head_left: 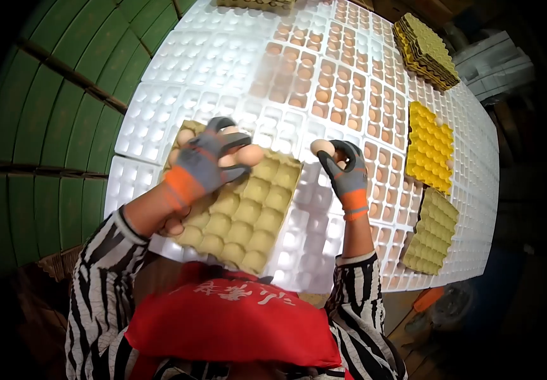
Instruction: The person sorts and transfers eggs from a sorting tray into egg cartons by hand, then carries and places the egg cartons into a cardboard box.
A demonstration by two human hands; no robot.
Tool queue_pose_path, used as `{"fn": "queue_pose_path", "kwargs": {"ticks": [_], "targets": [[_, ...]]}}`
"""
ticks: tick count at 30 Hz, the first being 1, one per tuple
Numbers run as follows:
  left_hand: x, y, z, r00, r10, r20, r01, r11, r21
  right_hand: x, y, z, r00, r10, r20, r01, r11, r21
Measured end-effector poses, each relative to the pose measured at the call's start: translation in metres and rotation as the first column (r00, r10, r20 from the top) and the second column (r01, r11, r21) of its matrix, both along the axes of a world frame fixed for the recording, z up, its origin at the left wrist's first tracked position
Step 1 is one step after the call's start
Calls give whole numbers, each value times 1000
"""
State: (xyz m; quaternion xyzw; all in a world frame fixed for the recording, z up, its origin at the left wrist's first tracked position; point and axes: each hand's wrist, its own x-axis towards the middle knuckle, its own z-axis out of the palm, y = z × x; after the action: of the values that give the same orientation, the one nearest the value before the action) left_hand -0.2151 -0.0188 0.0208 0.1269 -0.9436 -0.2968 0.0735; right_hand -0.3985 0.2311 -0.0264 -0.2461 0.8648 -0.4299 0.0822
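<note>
We hold an egg in our right hand, fingers narrow, right of the cardboard tray; our left hand, nearer, grips more eggs above it.

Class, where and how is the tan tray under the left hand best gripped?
Probably grip the tan tray by its left and right rims, coming from both sides: it lies flat and wide, with eggs along its left, so a level, two-sided hold looks safest.
</note>
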Motion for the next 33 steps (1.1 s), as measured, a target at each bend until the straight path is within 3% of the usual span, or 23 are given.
{"fn": "queue_pose_path", "kwargs": {"ticks": [2, 4, 6, 7, 8, 10, 11, 12, 15, 16, 17, 18, 19, 20, 21, 23, 24, 27, 28, 30, 32, 33], "targets": [[-64, 13, -21, 999, -34, -6, 34, 999, -10, -32, -9, -28, 995, -78, -55, 82, 994, 74], [-124, 21, -64, 997, 21, 79, -17, 998, -54, -51, -26, -39, 985, -73, -158, 112, 961, 254], [-163, 17, -85, 949, 4, 314, 2, 1000, -19, -72, -37, -67, 994, -69, -81, 98, 896, 433], [-177, 17, -95, 905, -10, 426, 11, 1000, 1, -78, -32, -77, 995, -79, -59, 94, 940, 328], [-179, 15, -105, 930, -32, 367, 39, 999, -14, -82, -28, -86, 996, -86, -35, 91, 972, 218], [-167, 4, -113, 964, -77, 254, 92, 995, -46, -92, -13, -91, 925, -81, 372, 140, 981, -135], [-165, -4, -111, 946, -102, 307, 105, 994, 8, -94, -6, -85, 830, -48, 556, 216, 946, -241], [-162, -17, -115, 941, -146, 307, 97, 981, 170, -100, 6, -94, 772, 40, 634, 216, 922, -321], [-159, -48, -142, 999, 6, 51, -26, 920, 391, -107, 17, -108, 940, -16, 341, 208, 819, -535], [-160, -57, -152, 996, 83, -38, -54, 874, 484, -104, 12, -96, 934, -102, 343, 295, 760, -579], [-159, -66, -161, 997, 72, -30, -50, 891, 451, -105, 8, -94, 900, -165, 405, 386, 734, -559], [-158, -68, -159, 998, 25, 54, -41, 946, 321, -108, 7, -100, 978, -205, 49, 206, 884, -420], [-159, -66, -155, 989, -9, 145, -19, 982, 188, -111, 9, -113, 939, -142, -312, 82, 977, -198], [-159, -62, -152, 971, -29, 238, 16, 998, 57, -114, 13, -123, 788, 12, -615, 36, 997, 65], [-159, -51, -141, 979, -27, 203, 27, 1000, 5, -113, 17, -126, 808, 131, -574, 12, 971, 239], [-155, -54, -127, 999, -34, 14, 30, 978, 208, -91, 13, -110, 970, -141, -200, 105, 978, -179], [-148, -59, -115, 999, 19, -31, -7, 939, 343, -73, 10, -99, 979, -194, 58, 202, 916, -345], [-102, -73, -56, 984, 175, -34, -126, 815, 565, -50, 20, -80, 981, -193, 33, 192, 915, -354], [-74, -80, -43, 977, 188, -101, -88, 783, 615, -32, 14, -62, 986, -160, 44, 165, 921, -354], [-19, -84, -7, 975, 222, -7, -178, 800, 574, 11, -2, -26, 1000, 26, -3, -26, 962, -271], [33, -83, -2, 972, 231, 33, -214, 823, 526, 50, -29, -16, 960, 275, 51, -250, 924, -289], [62, -80, -2, 982, 182, 44, -180, 852, 492, 71, -46, -5, 930, 368, 2, -358, 908, -218]]}}
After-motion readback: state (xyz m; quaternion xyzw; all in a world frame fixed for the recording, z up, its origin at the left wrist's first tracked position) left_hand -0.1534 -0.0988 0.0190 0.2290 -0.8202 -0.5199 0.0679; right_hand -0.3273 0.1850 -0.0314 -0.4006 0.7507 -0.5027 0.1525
